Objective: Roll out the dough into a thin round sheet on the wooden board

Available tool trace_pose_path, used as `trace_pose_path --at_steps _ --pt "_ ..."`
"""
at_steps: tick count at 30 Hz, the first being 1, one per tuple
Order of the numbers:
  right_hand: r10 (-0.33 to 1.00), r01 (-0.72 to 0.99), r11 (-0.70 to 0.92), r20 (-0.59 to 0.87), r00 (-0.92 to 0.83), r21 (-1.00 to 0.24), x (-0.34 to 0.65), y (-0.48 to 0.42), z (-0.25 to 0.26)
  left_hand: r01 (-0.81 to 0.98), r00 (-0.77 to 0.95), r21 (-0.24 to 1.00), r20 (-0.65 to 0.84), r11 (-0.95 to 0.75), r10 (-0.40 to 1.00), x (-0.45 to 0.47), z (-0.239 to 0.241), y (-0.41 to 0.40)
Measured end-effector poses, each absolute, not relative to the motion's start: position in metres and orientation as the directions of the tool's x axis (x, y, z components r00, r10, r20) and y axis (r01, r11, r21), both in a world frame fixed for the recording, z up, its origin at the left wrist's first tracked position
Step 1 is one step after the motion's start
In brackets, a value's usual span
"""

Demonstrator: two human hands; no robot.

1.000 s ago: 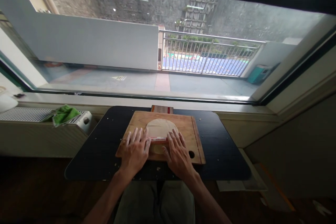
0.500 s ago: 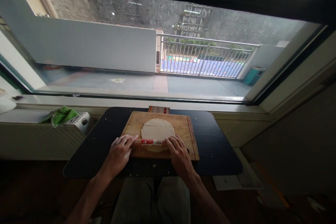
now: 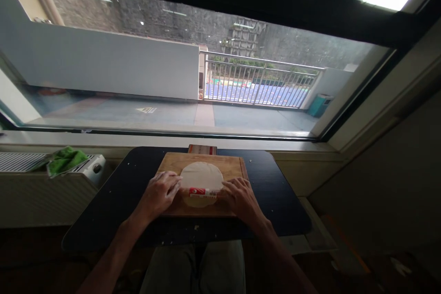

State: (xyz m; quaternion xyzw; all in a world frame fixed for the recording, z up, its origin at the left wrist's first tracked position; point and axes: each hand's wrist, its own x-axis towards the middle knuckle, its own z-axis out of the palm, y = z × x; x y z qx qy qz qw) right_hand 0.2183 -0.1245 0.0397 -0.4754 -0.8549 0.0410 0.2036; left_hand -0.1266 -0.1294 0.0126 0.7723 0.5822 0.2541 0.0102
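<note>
A round, flat sheet of pale dough (image 3: 201, 173) lies on a wooden cutting board (image 3: 172, 160). Across its near part rests a rolling pin (image 3: 203, 192) with a red and white label wrapped round its middle. My left hand (image 3: 163, 191) covers the pin's left end, fingers closed over it and dusted with white. On the right end sits my right hand (image 3: 241, 196), its fingers bent over the pin. Both ends of the pin are hidden beneath my hands. A strip of dough shows on the near side of the pin.
The board stands on a black table (image 3: 275, 197) with small crumbs on it. A small box (image 3: 202, 149) lies behind the board. To the left, a green cloth (image 3: 67, 160) hangs on a white heater (image 3: 44, 193). A large window is ahead.
The view has tilted and shifted slightly. The rolling pin sits farther onto the dough from its near edge, so more dough shows on my side. Both hands stay on the pin.
</note>
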Motion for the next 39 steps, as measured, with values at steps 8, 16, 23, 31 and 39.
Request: trace_pose_path --at_steps 8,16,23,31,39 --pt "0.907 0.940 0.302 0.351 -0.233 -0.157 0.179 -0.101 0.025 0.977 0.080 0.161 0.319 -0.138 0.944 -0.094 0.004 -0.099" --pt "0.922 0.953 0.250 0.342 -0.182 -0.169 0.174 -0.101 0.018 0.982 -0.031 0.181 0.403 -0.046 0.915 -0.084 -0.003 -0.132" --pt "0.920 0.951 0.244 0.357 -0.165 -0.191 0.169 -0.106 0.018 0.972 -0.104 0.233 0.412 0.005 0.905 -0.080 0.001 -0.129" --pt "0.935 0.951 0.247 0.302 -0.184 -0.185 0.165 -0.069 0.032 0.967 -0.151 0.249 0.385 0.055 0.910 -0.081 0.014 -0.094" --pt "0.939 0.941 0.255 0.290 -0.186 -0.224 0.151 -0.028 0.050 0.971 -0.163 0.227 0.415 0.071 0.895 -0.085 0.021 -0.051"
